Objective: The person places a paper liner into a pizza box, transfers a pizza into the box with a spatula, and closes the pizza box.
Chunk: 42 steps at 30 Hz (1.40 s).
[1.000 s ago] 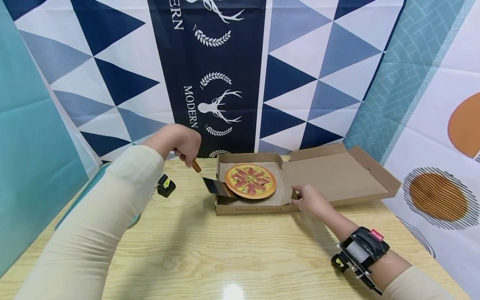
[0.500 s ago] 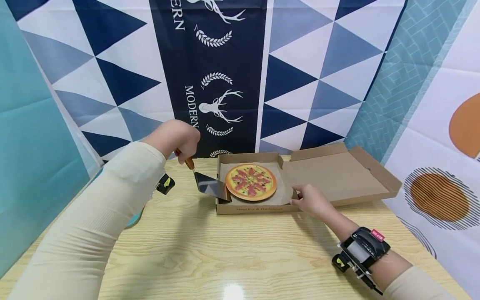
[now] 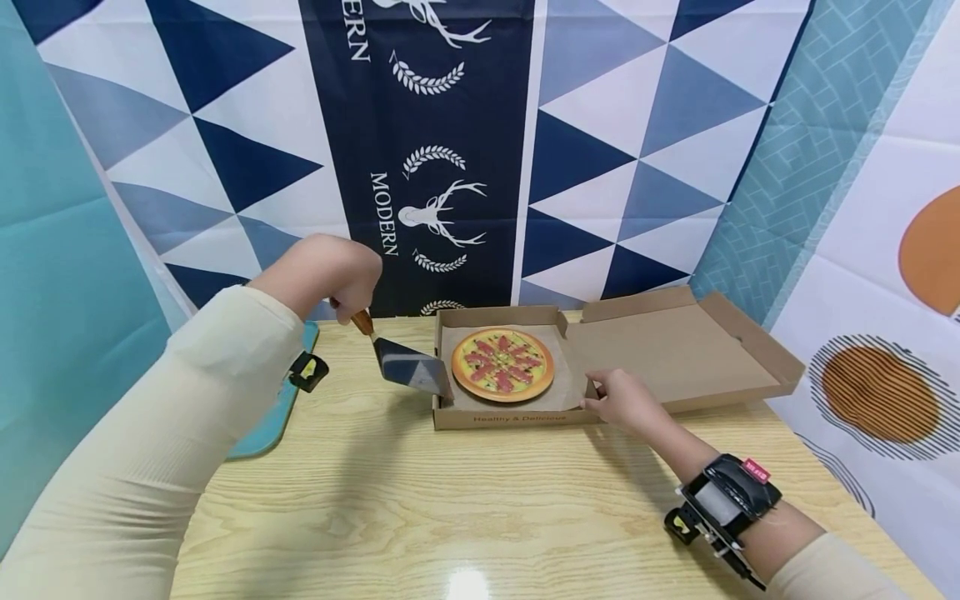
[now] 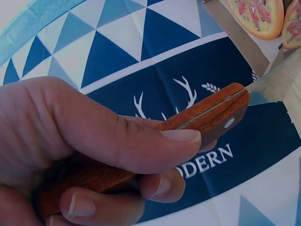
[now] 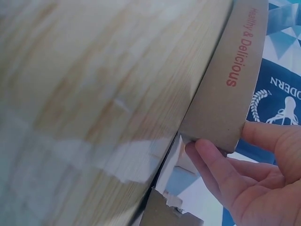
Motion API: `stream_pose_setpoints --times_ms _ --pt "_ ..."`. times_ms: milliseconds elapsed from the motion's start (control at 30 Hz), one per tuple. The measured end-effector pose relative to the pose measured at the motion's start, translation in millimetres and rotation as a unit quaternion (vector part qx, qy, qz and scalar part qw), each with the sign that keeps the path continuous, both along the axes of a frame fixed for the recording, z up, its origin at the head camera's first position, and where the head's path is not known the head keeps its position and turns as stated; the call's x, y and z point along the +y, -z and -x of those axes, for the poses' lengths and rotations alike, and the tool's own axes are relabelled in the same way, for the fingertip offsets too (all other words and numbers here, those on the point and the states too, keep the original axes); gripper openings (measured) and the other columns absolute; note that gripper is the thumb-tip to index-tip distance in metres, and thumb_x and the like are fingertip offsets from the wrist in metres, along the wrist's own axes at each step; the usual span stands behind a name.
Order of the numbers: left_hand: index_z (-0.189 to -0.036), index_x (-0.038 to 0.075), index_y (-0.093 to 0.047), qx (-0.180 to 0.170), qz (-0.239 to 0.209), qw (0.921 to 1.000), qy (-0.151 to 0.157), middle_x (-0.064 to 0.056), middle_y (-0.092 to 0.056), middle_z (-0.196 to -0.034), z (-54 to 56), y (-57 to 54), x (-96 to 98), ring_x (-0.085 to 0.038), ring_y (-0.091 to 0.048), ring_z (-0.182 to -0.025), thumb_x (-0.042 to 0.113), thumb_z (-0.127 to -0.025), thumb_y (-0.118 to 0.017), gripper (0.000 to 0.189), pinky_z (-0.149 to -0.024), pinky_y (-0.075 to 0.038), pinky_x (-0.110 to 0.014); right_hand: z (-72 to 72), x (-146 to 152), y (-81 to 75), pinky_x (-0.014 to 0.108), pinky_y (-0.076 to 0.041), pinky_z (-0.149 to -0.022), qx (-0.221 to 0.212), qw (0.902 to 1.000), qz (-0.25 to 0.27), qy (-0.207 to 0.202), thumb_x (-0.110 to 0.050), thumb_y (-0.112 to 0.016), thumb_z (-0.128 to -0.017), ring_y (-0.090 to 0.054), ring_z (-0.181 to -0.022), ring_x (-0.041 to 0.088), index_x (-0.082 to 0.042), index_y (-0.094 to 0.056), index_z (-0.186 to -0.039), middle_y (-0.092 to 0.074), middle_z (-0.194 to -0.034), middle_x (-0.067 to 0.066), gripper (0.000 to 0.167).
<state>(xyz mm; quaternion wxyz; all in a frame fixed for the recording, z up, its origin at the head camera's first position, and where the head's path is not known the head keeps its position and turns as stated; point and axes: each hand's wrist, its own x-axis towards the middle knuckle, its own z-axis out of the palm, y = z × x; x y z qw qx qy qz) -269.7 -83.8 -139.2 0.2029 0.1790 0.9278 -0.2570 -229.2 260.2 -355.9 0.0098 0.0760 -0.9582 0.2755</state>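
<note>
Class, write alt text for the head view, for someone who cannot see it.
A person's left hand holds a wooden-handled spatula at the left wall of an open pizza box holding one pizza. The right hand pinches the box's near right corner. A blue tray lies left.

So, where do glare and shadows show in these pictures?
Head view: a bright glare spot on the table, bottom centre, and a soft shadow left of the pizza box; left wrist view: the spatula blade looks pale, washed out; right wrist view: pale, hazy patches across the table.
</note>
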Motion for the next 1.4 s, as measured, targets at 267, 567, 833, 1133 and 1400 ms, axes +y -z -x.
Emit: stream_pose_setpoints --times_ms 267,567,833,1133,1400 --pt "-0.090 0.008 -0.076 0.012 -0.110 0.9938 0.007 0.000 -0.056 -0.069 -8.1 5.8 -46.5 -0.015 -0.041 -0.058 0.001 -0.083 -0.068 0.013 -0.053 -0.034 -0.027 -0.4 0 -2.3 0.031 -0.048 -0.056 0.000 1.0000 -0.004 0.001 -0.008 -0.068 -0.091 -0.061 -0.075 0.020 0.018 -0.046 -0.133 -0.067 -0.099 0.024 0.054" --pt "-0.098 0.008 -0.077 0.013 -0.260 0.9646 0.043 -0.001 -0.065 -0.078 -13.3 31.6 -89.0 -0.017 -0.045 -0.063 0.000 -0.080 -0.065 0.023 -0.057 -0.034 -0.031 0.7 1 -1.0 0.029 -0.049 -0.058 -0.003 1.0000 -0.003 0.002 -0.008 -0.068 -0.090 -0.061 -0.078 0.022 0.018 -0.047 -0.132 -0.067 -0.096 0.021 0.053" --pt "-0.094 0.011 -0.076 0.044 -0.328 0.9416 0.061 0.002 -0.060 -0.073 -19.4 53.7 -110.3 -0.016 -0.045 -0.062 0.002 -0.079 -0.066 0.021 -0.056 -0.035 -0.031 0.2 3 -0.7 0.030 -0.050 -0.057 -0.003 1.0000 0.005 0.000 -0.008 -0.068 -0.090 -0.061 -0.077 0.021 0.019 -0.046 -0.133 -0.067 -0.095 0.020 0.055" --pt "-0.103 0.007 -0.074 0.091 -0.363 0.9260 0.052 0.002 -0.062 -0.079 -29.8 72.6 -133.3 -0.017 -0.048 -0.066 0.010 -0.084 -0.070 0.019 -0.057 -0.039 -0.032 0.6 2 -2.3 0.032 -0.051 -0.058 -0.005 1.0000 0.004 -0.003 -0.009 -0.069 -0.090 -0.064 -0.081 0.023 0.019 -0.045 -0.133 -0.067 -0.097 0.022 0.056" --pt "-0.103 0.005 -0.073 0.113 -0.366 0.9231 0.029 0.002 -0.058 -0.075 -40.3 84.8 -153.8 -0.016 -0.046 -0.065 0.013 -0.086 -0.071 0.018 -0.055 -0.037 -0.032 1.5 1 -0.5 0.030 -0.051 -0.059 0.000 1.0000 0.002 -0.004 -0.008 -0.069 -0.090 -0.063 -0.082 0.024 0.019 -0.046 -0.132 -0.067 -0.097 0.022 0.055"
